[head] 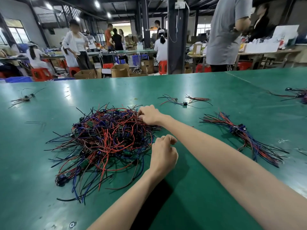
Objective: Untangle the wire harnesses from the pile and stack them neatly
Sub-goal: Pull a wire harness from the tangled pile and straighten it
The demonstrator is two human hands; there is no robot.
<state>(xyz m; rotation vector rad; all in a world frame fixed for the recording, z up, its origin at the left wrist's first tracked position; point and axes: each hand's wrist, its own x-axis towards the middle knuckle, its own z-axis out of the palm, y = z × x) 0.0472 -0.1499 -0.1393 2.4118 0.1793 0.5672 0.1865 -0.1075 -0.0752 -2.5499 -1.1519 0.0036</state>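
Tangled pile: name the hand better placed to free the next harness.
Right. The right hand pinches wires at the far edge of the tangled pile, with the sorted stack on its side; the left hand sits curled beside it.

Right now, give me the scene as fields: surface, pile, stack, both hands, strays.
table: green, workshop bench
tangled pile: red, blue and black wires, left of centre
sorted stack: aligned bundle, right of the arms
right hand: pinches wires at the pile's far right edge
left hand: fingers curled at the pile's near right edge; hold unclear
loose harness: lies apart, behind the hands
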